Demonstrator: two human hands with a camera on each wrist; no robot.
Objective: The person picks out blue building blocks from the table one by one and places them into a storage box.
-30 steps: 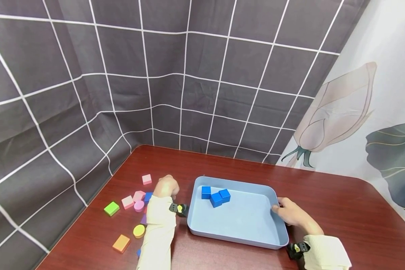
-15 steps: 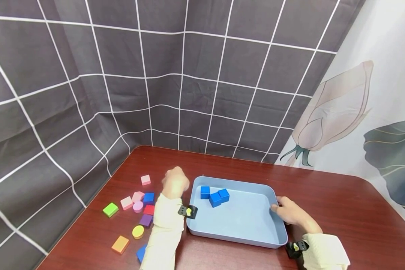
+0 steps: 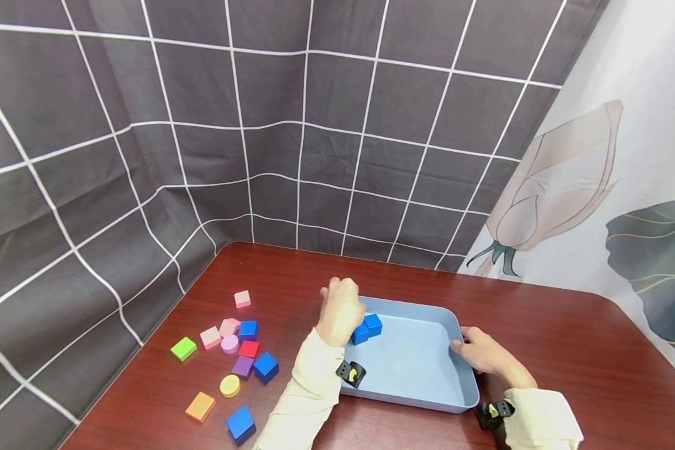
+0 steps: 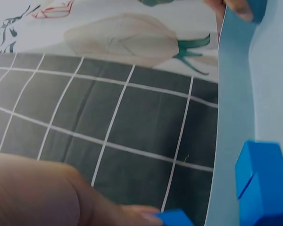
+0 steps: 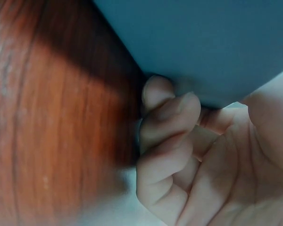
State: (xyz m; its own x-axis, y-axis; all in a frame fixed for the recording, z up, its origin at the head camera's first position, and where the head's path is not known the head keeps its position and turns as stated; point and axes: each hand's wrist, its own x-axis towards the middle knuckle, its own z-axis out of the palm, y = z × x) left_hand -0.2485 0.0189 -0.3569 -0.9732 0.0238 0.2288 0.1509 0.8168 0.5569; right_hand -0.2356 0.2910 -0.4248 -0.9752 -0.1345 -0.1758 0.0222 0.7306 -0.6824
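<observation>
In the head view my left hand (image 3: pixel 342 310) is above the left end of a light blue tray (image 3: pixel 410 362). A blue block (image 4: pixel 175 218) is pinched at its fingertips, with only part of it showing in the left wrist view. Loose blue blocks (image 3: pixel 373 325) lie inside the tray near that hand, which partly hides them. My right hand (image 3: pixel 486 356) grips the tray's right wall, thumb over the rim. From the right wrist view, the curled fingers (image 5: pixel 172 117) press against the wall's outer side.
Left of the tray, several loose blocks are spread on the red-brown table (image 3: pixel 540 331): blue (image 3: pixel 241 425), orange (image 3: pixel 200 407), green (image 3: pixel 184 349), purple (image 3: pixel 243 367), red and pink ones, and a yellow disc (image 3: pixel 230 385). A grey checked curtain (image 3: pixel 337 156) hangs behind.
My left hand has moved right, from beside the loose blocks to over the tray, uncovering blue blocks on the table. The right hand and the tray stay put.
</observation>
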